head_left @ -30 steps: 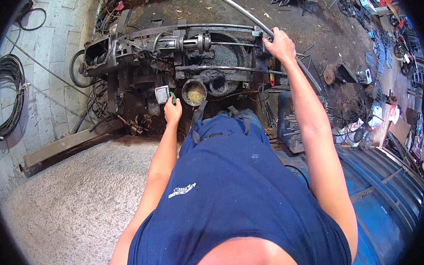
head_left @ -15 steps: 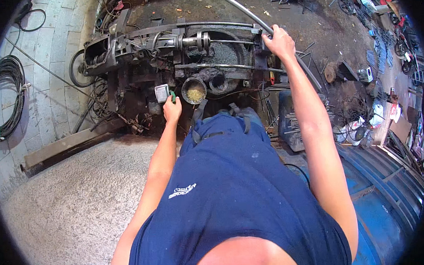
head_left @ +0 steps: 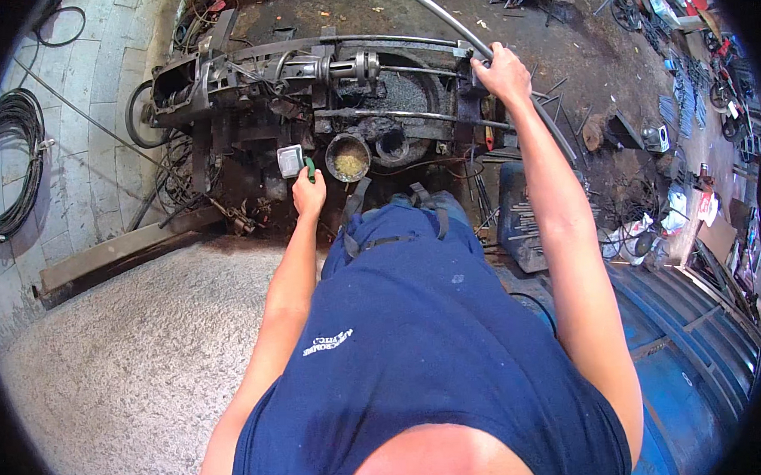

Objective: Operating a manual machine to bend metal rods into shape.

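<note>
A long grey metal tube (head_left: 443, 12) slants across the machine's right end. My right hand (head_left: 504, 74) is closed round it, and a stretch of tube shows again below the wrist. My left hand (head_left: 309, 195) has its fingers wrapped about the lower end of a small green handle (head_left: 311, 169). Right beside that handle is a pale grey box (head_left: 290, 160); whether the two are joined I cannot tell. Ahead of both hands lies a dark greasy machine (head_left: 303, 69) with a round metal spindle (head_left: 354, 67) and two long shiny rods (head_left: 391, 115).
A round pot (head_left: 348, 159) of yellowish bits stands beside a smaller dark cup (head_left: 391, 145). Coiled black cable (head_left: 11, 166) hangs on the left brick wall. A dark tray (head_left: 524, 221) of thin rods sits by my right side, near blue metal panels (head_left: 663, 369). Tools and scrap line the far right.
The view has shifted slightly. Both hands keep their grips, and the tube's far end appears a little higher and further right.
</note>
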The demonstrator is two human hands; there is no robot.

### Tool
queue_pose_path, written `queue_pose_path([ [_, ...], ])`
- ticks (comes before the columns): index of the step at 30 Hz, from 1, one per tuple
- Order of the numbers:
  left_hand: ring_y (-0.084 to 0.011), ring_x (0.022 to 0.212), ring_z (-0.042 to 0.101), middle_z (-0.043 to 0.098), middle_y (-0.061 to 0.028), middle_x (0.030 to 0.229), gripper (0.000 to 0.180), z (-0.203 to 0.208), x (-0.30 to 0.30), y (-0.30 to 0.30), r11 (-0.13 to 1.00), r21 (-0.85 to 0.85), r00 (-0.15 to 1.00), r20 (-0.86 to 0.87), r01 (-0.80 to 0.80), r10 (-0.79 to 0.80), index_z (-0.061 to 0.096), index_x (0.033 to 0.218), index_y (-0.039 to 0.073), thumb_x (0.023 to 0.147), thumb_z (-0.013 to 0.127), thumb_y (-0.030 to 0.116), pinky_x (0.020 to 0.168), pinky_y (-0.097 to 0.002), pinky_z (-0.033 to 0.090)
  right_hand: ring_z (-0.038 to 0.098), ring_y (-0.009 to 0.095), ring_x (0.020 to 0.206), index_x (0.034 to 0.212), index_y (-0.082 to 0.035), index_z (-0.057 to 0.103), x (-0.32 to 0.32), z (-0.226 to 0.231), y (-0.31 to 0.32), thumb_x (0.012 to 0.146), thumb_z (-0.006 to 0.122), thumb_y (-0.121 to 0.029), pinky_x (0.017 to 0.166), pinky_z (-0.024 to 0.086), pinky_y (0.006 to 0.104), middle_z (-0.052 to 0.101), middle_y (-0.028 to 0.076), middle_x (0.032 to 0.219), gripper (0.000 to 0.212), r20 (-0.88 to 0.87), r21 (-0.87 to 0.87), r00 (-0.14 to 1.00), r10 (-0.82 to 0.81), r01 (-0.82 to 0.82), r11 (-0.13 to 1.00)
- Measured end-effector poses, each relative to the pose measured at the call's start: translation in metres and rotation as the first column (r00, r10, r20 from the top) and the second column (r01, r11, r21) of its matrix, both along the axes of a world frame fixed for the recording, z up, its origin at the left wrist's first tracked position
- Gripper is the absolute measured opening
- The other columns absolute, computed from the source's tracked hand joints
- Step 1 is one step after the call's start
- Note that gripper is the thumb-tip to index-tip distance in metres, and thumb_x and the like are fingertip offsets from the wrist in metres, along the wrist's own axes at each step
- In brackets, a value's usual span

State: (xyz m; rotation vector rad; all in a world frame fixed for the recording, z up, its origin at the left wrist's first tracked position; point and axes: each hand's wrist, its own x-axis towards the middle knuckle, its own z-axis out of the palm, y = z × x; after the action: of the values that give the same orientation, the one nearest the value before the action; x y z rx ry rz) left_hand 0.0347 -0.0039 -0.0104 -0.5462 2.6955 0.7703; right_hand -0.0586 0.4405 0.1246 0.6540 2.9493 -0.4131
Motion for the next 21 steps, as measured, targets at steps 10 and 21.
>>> queue_pose_path([
  [10, -0.0408, 0.101, 0.063, 0.066, -0.0237, 0.107, 0.044, 0.003, -0.004, -0.002, 0.999, 0.005, 0.999, 0.014, 0.045, -0.045, 0.063, 0.122, 0.01, 0.087, 0.058, 0.037, 0.087, -0.0466, 0.049, 0.061, 0.038, 0.106, 0.114, -0.005, 0.057, 0.0, 0.002, -0.005, 0.088, 0.049, -0.06, 0.089, 0.048, 0.0482, 0.063, 0.021, 0.111, 0.062, -0.045, -0.028, 0.999, -0.015, 0.014, 0.999],
  [21, -0.0417, 0.1, 0.063, 0.065, -0.0257, 0.106, 0.044, 0.002, 0.001, -0.005, 0.998, 0.008, 0.998, -0.01, 0.07, -0.07, 0.063, 0.121, 0.009, 0.086, 0.06, 0.034, 0.087, -0.0472, 0.049, 0.045, 0.034, 0.118, 0.12, -0.007, 0.055, 0.047, -0.01, -0.06, 0.077, 0.065, -0.021, 0.104, 0.03, 0.0555, 0.05, 0.016, 0.121, 0.046, -0.578, 0.188, 0.787, 0.217, -0.131, 0.973],
])
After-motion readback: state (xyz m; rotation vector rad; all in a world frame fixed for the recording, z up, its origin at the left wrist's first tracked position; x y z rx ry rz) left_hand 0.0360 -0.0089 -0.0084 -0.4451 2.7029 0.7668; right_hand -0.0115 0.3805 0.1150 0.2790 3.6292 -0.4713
